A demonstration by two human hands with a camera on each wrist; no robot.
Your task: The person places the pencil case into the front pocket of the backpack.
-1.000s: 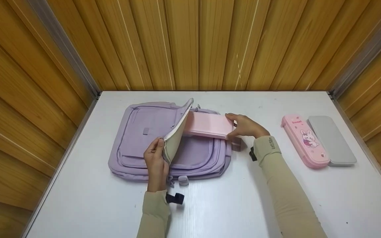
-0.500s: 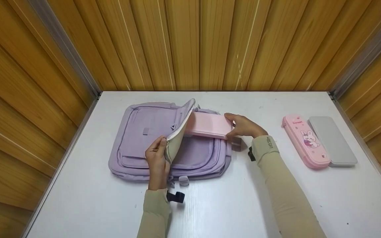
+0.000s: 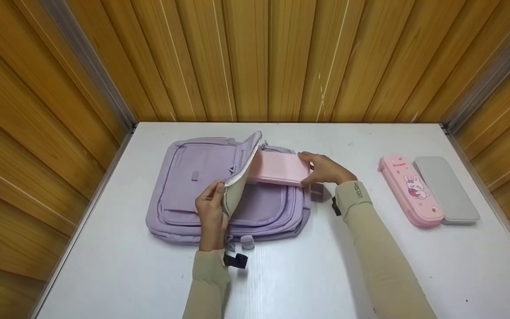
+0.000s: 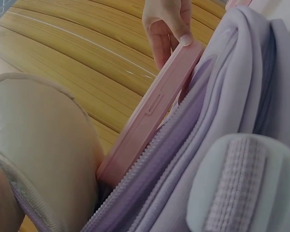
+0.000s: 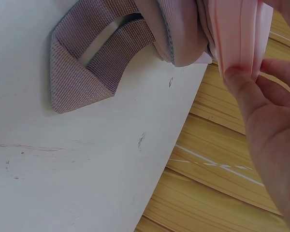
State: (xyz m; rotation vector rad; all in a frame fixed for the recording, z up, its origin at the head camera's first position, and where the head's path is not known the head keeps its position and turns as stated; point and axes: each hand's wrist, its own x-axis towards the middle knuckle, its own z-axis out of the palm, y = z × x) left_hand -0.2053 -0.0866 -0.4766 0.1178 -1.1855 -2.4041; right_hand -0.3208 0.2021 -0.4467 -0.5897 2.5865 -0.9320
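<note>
A lilac backpack (image 3: pixel 210 164) lies flat on the white table, its front pocket unzipped. My left hand (image 3: pixel 212 210) pinches the edge of the pocket flap (image 3: pixel 237 188) and holds it raised, so its cream lining shows. With thumb and fingers my right hand (image 3: pixel 326 169) grips the right end of a flat pink case (image 3: pixel 279 167). The case's left end is inside the pocket, hidden behind the flap in the head view. From the left wrist, the pink case (image 4: pixel 147 116) appears tilted along the zipper teeth (image 4: pixel 150 154). The right wrist view shows my right thumb on the case (image 5: pixel 237 34).
To the right lie a pink pencil case (image 3: pixel 411 190) with a rabbit picture and a grey flat case (image 3: pixel 447 190), side by side. A woven strap (image 5: pixel 94 53) sticks out from the backpack. Wood-patterned walls (image 3: pixel 281 62) enclose the table's back and sides.
The pink case and my right hand have shifted slightly left, further toward the pocket. My left hand still holds the flap, moved a little up and right.
</note>
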